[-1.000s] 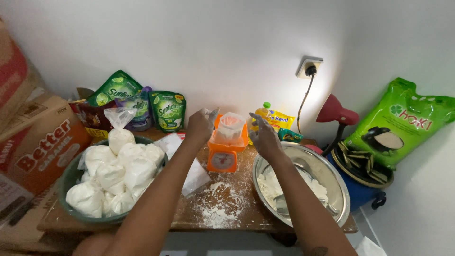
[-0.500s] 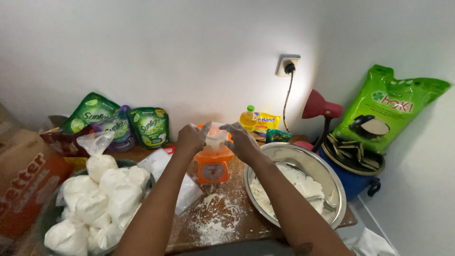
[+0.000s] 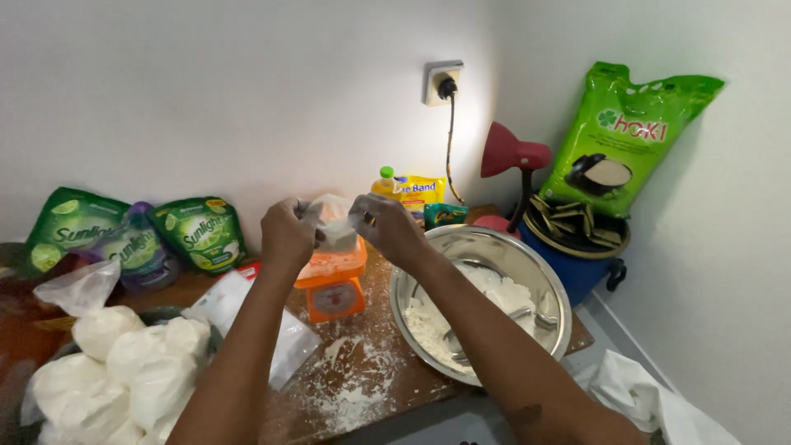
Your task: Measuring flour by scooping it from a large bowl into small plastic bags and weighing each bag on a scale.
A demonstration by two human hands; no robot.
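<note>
My left hand (image 3: 288,235) and my right hand (image 3: 386,227) are both pinched shut on the top of a small clear plastic bag (image 3: 334,221) with white powder in it, one hand on each side of its mouth. The fingers of each hand curl inward toward the other, so the bag sits directly between them, its neck running across from one fist to the other. I judge both hands equally near to it, since both have hold of it.

The bag hangs just above the small orange kitchen scale (image 3: 332,284); whether its bottom touches the scale's platform I cannot tell, because my hands hide that edge. The bag's body drops straight down from my fingers toward the scale.

To the right of the scale, under my right forearm, lies a wide metal bowl (image 3: 412,280) with white flour and a spoon (image 3: 527,315) in it. To the left, beside my left arm, a pile of filled white bags (image 3: 124,363) sits in a basin. Loose flour is scattered on the wooden table (image 3: 362,387) in front of the scale. Green pouches (image 3: 202,231) lean against the wall behind.
</note>
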